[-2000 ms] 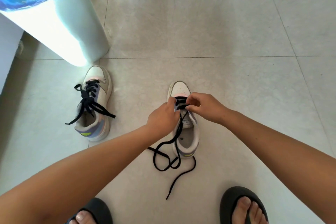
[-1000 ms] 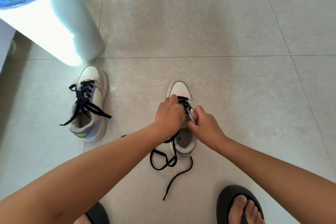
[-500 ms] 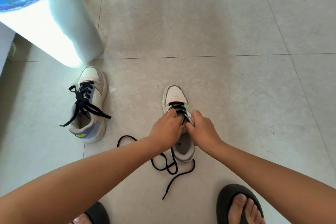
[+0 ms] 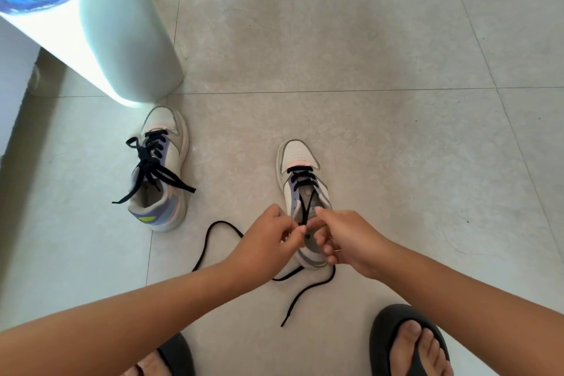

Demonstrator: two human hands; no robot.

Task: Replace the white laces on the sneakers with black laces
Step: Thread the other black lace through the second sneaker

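Centre sneaker (image 4: pixel 300 180) on the floor, half laced in black lace (image 4: pixel 305 207); left hand (image 4: pixel 268 241) and right hand (image 4: pixel 341 238) each have a pinching grip on it at 6 o'clock of the shoe — slack trailing behind could snag or knot; finished sneaker (image 4: pixel 158 171) at 9 o'clock

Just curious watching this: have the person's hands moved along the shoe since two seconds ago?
Yes. Both the left hand and right hand moved back from the toe of the sneaker toward its heel.
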